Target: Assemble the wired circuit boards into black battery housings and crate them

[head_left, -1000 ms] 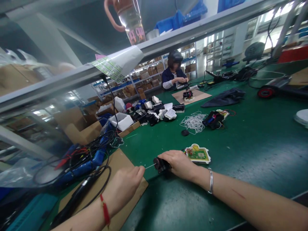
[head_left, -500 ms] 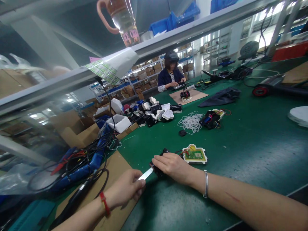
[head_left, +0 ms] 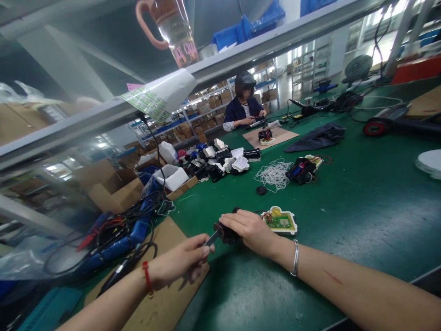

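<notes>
Left grip [head_left: 186, 258] — around thin blade [head_left: 212, 237] | right grip [head_left: 253, 232] — around black part [head_left: 228, 234] | circuit board [head_left: 283, 222] beside it, white cord [head_left: 274, 175] beyond

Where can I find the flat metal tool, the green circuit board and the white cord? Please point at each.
Flat metal tool [head_left: 212, 238]: head view, on its exposed blade.
Green circuit board [head_left: 283, 222]: head view, middle of its face.
White cord [head_left: 274, 175]: head view, middle of the tangled pile.

Cluttered green bench [head_left: 361, 207]
In front of the white cord [head_left: 274, 176] lies a white-cased circuit board [head_left: 280, 222]; beside the cord, a black disc [head_left: 261, 190].
</notes>
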A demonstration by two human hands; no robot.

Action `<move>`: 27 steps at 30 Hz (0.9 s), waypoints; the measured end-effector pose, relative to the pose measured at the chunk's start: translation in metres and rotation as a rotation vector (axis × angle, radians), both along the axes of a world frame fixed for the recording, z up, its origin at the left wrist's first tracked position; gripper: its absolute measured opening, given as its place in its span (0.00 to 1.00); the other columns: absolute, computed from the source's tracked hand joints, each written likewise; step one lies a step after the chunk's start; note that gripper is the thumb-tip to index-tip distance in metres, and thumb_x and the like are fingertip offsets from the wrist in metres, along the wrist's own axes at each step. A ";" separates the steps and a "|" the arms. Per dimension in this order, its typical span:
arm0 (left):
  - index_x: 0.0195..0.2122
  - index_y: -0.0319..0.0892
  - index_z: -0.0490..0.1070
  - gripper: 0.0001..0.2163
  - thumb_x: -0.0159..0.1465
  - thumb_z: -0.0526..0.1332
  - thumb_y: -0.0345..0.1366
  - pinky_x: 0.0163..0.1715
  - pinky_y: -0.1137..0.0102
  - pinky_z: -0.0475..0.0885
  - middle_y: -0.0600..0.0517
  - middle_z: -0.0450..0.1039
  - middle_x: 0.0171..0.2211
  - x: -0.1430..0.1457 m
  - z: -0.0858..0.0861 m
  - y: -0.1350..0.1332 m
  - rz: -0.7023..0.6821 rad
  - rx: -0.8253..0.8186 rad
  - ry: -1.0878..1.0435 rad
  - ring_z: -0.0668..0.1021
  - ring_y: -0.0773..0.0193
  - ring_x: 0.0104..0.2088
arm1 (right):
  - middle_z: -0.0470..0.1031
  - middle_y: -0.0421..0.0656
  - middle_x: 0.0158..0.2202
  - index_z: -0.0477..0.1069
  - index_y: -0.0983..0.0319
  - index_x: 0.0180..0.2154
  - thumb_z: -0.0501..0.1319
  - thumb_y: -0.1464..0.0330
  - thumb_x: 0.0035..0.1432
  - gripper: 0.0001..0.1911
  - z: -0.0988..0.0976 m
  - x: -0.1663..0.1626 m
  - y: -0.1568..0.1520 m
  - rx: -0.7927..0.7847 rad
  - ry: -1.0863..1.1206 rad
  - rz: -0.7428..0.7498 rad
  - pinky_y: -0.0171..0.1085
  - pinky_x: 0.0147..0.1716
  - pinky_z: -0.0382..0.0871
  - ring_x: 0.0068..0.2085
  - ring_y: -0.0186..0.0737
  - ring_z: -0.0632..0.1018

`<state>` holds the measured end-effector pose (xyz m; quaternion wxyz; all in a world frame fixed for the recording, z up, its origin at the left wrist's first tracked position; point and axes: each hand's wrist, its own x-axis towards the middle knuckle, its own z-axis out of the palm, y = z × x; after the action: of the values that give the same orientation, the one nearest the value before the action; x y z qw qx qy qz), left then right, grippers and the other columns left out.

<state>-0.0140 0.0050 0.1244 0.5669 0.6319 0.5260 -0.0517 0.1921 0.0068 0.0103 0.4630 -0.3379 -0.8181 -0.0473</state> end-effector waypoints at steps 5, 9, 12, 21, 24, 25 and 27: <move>0.33 0.43 0.60 0.22 0.57 0.55 0.59 0.15 0.77 0.44 0.62 0.46 0.19 -0.003 -0.002 -0.004 0.128 -0.245 0.062 0.47 0.75 0.16 | 0.74 0.46 0.50 0.69 0.64 0.50 0.52 0.72 0.64 0.14 -0.002 -0.005 -0.004 0.147 -0.041 -0.024 0.45 0.48 0.70 0.48 0.42 0.73; 0.27 0.43 0.58 0.19 0.63 0.47 0.54 0.19 0.72 0.54 0.58 0.55 0.19 0.007 -0.015 -0.010 -0.039 0.198 0.357 0.58 0.70 0.17 | 0.76 0.45 0.47 0.69 0.65 0.48 0.49 0.73 0.66 0.14 -0.003 -0.009 -0.004 0.198 -0.070 -0.014 0.48 0.55 0.66 0.51 0.41 0.74; 0.28 0.42 0.62 0.15 0.66 0.44 0.43 0.28 0.68 0.61 0.49 0.69 0.27 0.013 -0.023 -0.014 -0.209 0.586 0.463 0.71 0.61 0.27 | 0.77 0.47 0.45 0.70 0.67 0.47 0.49 0.74 0.65 0.14 0.001 -0.011 -0.004 0.217 -0.086 -0.056 0.43 0.51 0.70 0.48 0.40 0.76; 0.41 0.40 0.63 0.13 0.66 0.41 0.32 0.28 0.60 0.70 0.40 0.76 0.30 0.015 -0.030 -0.001 -0.594 0.851 0.887 0.79 0.44 0.32 | 0.77 0.49 0.43 0.71 0.67 0.45 0.55 0.74 0.61 0.11 0.004 -0.011 -0.007 -0.056 -0.135 -0.116 0.42 0.44 0.73 0.43 0.44 0.78; 0.42 0.41 0.63 0.11 0.60 0.47 0.26 0.28 0.58 0.72 0.42 0.76 0.31 0.018 -0.029 -0.001 -0.653 0.863 0.958 0.79 0.43 0.33 | 0.78 0.48 0.43 0.71 0.65 0.44 0.57 0.75 0.60 0.10 0.003 -0.011 -0.007 -0.211 -0.131 -0.090 0.41 0.43 0.72 0.42 0.43 0.78; 0.42 0.41 0.62 0.12 0.58 0.48 0.24 0.28 0.57 0.72 0.42 0.77 0.31 0.019 -0.027 -0.002 -0.664 0.867 0.969 0.80 0.43 0.33 | 0.78 0.48 0.43 0.71 0.65 0.44 0.57 0.75 0.59 0.11 0.004 -0.011 -0.007 -0.248 -0.124 -0.077 0.40 0.44 0.72 0.43 0.42 0.78; 0.42 0.41 0.62 0.14 0.58 0.46 0.23 0.28 0.57 0.72 0.42 0.77 0.32 0.021 -0.023 -0.003 -0.660 0.888 0.979 0.80 0.44 0.33 | 0.78 0.47 0.43 0.71 0.64 0.45 0.56 0.77 0.59 0.12 0.004 -0.010 -0.006 -0.301 -0.108 -0.054 0.40 0.46 0.71 0.44 0.42 0.78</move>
<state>0.0071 0.0016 0.1019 -0.0870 0.8318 0.4725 -0.2779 0.1825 0.0009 0.0146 0.3611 -0.4222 -0.8302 0.0456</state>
